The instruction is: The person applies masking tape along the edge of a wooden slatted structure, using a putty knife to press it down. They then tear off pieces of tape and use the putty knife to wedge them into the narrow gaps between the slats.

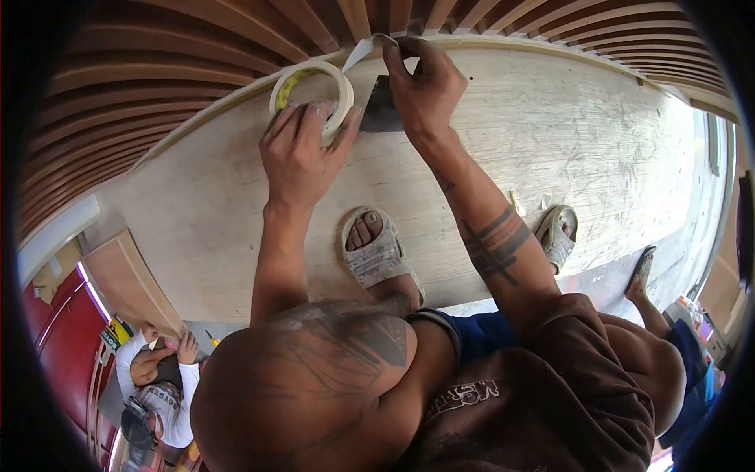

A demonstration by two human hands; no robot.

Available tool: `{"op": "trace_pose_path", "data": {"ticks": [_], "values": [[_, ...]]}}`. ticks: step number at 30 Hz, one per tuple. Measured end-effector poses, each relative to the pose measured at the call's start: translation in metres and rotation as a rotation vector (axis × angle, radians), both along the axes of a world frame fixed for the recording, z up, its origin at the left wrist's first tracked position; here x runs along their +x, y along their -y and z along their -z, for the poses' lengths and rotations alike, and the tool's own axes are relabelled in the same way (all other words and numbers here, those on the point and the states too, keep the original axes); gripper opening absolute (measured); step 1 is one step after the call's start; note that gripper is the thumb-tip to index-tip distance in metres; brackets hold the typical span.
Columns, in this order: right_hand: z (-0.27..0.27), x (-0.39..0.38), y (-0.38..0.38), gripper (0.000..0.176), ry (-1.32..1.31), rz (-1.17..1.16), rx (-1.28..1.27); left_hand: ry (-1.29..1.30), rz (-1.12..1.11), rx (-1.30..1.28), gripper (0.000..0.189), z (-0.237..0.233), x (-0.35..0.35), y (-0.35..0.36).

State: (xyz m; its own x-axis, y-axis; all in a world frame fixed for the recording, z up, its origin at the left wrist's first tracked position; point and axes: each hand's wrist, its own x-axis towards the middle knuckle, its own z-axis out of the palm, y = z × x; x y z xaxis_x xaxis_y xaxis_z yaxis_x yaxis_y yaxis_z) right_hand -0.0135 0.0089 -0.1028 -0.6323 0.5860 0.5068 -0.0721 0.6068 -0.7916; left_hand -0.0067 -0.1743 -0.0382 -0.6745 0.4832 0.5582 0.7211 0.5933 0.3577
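Observation:
My left hand (303, 153) is closed on a roll of masking tape (344, 98), its fingers hooked over the lower rim and into the ring. A loose strip of tape (360, 53) runs up from the roll toward my right hand (429, 86). That hand pinches the strip's end between thumb and fingers, right by the wooden slats. Below the strip, partly behind my right hand, lies a dark flat plate (383, 108) on the pale plywood board.
Brown wooden slats (189, 47) curve along the far side of the plywood (503, 149). My sandalled feet rest on the board, the left sandal (373, 248) nearer the middle. A co-worker (161, 385) in white sleeves is at lower left, near a leaning wood panel (130, 279).

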Motion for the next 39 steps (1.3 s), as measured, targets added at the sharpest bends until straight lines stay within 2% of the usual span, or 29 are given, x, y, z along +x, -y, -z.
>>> {"op": "trace_pose_path", "data": {"ticks": [8, 17, 29, 39], "values": [[0.005, 0.003, 0.0, 0.015, -0.075, -0.016, -0.064, -0.033, 0.022, -0.009, 0.028, 0.004, 0.007, 0.005], [0.001, 0.001, -0.002, 0.017, -0.133, -0.05, -0.127, -0.112, 0.011, 0.042, 0.029, 0.005, 0.002, 0.001], [0.002, 0.001, 0.001, 0.017, -0.029, -0.009, -0.086, -0.104, -0.008, 0.042, 0.028, 0.017, 0.0, 0.002], [-0.002, -0.002, 0.008, 0.017, -0.062, 0.013, -0.108, -0.111, 0.005, 0.035, 0.032, 0.021, 0.0, 0.003]]}}
